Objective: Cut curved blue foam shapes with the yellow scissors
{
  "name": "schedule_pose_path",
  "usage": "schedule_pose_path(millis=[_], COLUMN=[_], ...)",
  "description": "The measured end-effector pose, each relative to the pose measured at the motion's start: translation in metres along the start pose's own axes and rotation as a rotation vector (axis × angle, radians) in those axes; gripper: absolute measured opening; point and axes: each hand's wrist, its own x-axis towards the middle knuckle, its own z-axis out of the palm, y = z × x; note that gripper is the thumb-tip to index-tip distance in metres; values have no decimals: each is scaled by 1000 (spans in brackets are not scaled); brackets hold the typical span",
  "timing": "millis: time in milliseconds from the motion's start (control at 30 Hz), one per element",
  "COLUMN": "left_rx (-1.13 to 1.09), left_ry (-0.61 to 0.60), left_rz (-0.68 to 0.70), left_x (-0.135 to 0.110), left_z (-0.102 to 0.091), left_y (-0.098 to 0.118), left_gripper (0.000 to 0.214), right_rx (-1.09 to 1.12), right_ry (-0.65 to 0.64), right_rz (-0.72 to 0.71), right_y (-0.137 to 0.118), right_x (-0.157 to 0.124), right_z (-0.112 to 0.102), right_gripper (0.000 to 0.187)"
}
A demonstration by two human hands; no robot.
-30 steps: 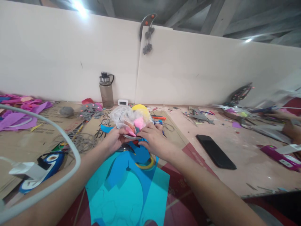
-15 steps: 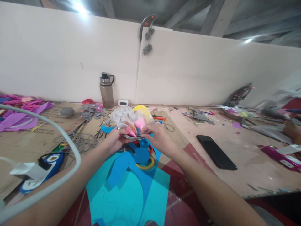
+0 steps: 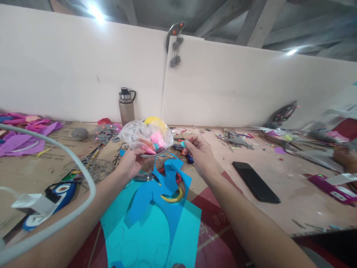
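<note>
My left hand (image 3: pixel 129 163) is closed on the near left rim of a shallow dish (image 3: pixel 161 152), held above the table. In the dish lie a crumpled clear plastic bag (image 3: pixel 129 136), pink lumps (image 3: pixel 157 138) and a yellow round piece (image 3: pixel 154 122). To the right of the dish, my right hand (image 3: pixel 199 153) pinches a small light-blue piece (image 3: pixel 183 143) between thumb and fingertips. Below both hands, cut blue sheet pieces (image 3: pixel 139 201) lie on a turquoise sheet (image 3: pixel 139 234), beside a yellow curved strip (image 3: pixel 173 199).
A black phone (image 3: pixel 255 181) lies at the right, near a magenta power strip (image 3: pixel 331 189). A thick grey cable (image 3: pixel 80 171) arches over a blue power strip (image 3: pixel 65 191) at left. A bottle (image 3: pixel 126 108) stands by the white partition. Another person's hand (image 3: pixel 346 158) shows far right.
My right hand has moved away from the dish to the right, with the small light-blue piece in its fingers. The dish in my left hand has shifted left and slightly up.
</note>
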Motion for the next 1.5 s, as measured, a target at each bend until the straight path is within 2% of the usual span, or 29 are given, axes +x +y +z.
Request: schedule_pose_path(millis=[200, 333, 400, 500, 700, 833, 1000, 1067, 1167, 1267, 1367, 1500], left_rx=[12, 25, 18, 22, 50, 35, 97, 128, 144, 132, 105, 32], left_ry=[-41, -87, -91, -106, -157, -144, -122, -139, -155, -151, -94, 19], left_rz=[3, -19, -30, -20, -25, 5, -46, -67, -69, -79, -112, -94], left_x=[-2, -5, -7, -11, -13, -11, -13, -15, -16, -14, -12, -5], left_z=[0, 4, 5, 7, 6, 6, 7, 8, 8, 7, 7, 7], left_y=[-6, -7, -7, -8, -9, -7, -7, -7, -9, -8, -5, 0], left_gripper=[22, 21, 23, 23, 20, 17, 13, 13, 17, 18, 14, 20], right_rx=[-90, -351, -481, -616, -863, -839, -800, -876, -990, -913, -688, -553], right_ry=[-81, -131, -195, -300, -295, -318, -206, -231, -320, -370, -261, 74], right_rz=[-73, -308, -420, -498, -577, -552, -457, -491, -577, -624, -590, -438], right_y=[-3, -7, -10, -9, 2, 4, 6, 7, 8, 6, -2, -8], right_x=[-11, -21, -26, -31, -35, -37, -32, -29, -27, -28, -25, 1], right_z=[10, 12, 13, 17, 24, 28, 24, 21, 21, 24, 20, -8], right_gripper=[18, 17, 27, 38, 37, 33, 22, 16, 21, 23, 21, 23])
